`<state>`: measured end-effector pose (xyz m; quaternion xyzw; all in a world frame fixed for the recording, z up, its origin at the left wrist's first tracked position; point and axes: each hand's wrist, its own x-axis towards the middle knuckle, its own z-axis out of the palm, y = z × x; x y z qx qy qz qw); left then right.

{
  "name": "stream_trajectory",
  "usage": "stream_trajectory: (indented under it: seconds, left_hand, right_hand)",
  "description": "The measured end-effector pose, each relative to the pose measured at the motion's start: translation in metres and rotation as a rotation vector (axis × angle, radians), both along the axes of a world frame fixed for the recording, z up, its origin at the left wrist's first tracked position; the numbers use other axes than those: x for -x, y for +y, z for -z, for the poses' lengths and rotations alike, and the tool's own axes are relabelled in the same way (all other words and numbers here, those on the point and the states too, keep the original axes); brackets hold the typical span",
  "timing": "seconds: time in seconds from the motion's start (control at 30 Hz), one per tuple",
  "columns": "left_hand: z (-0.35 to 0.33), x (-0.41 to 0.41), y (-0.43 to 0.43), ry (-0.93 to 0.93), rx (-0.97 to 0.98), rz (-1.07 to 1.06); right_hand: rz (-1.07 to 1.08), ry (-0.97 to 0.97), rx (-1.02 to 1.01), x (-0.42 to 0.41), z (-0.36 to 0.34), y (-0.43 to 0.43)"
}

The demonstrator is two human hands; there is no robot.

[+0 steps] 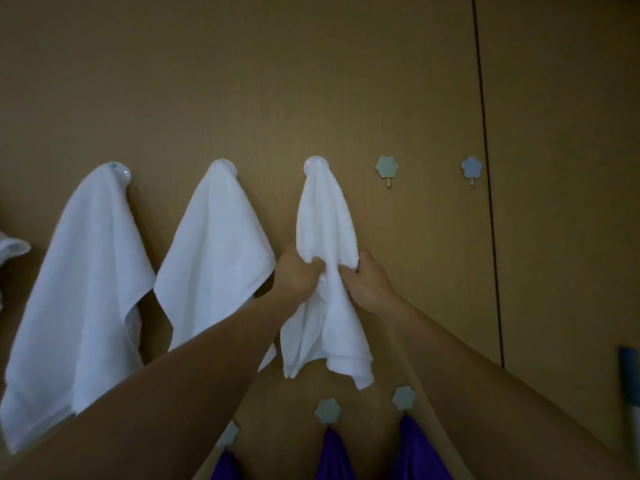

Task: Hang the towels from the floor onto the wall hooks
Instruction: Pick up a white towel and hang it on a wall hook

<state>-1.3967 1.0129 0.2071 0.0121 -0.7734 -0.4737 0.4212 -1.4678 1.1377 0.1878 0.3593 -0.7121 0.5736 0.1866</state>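
Centre frame, left hand (300,271) and right hand (367,282) both pinch the white towel (325,237) draped on the round hook (316,166), and a hard tug could slide it off.

Two bare forearms (173,393) fill the lower part of the view, uncovered along their whole visible length, from the frame's edge up to the wrists. Each ends in a bare hand: the left hand (298,275) and the right hand (369,284). One nail on the right hand looks dark, perhaps painted; the dim light leaves that unclear.
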Motion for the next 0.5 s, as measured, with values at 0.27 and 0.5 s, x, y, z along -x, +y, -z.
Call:
stream_trajectory:
  seconds: [0.27, 0.5]
  left_hand:
    - [0.089, -0.068, 0.022, -0.260, -0.141, 0.061]
    - [0.191, -0.118, 0.057, -0.656, -0.234, 0.078]
  right_hand:
    - [0.167, -0.246, -0.123, -0.085, 0.072, 0.038]
    - [0.304, -0.370, -0.311, -0.165, 0.170, 0.102]
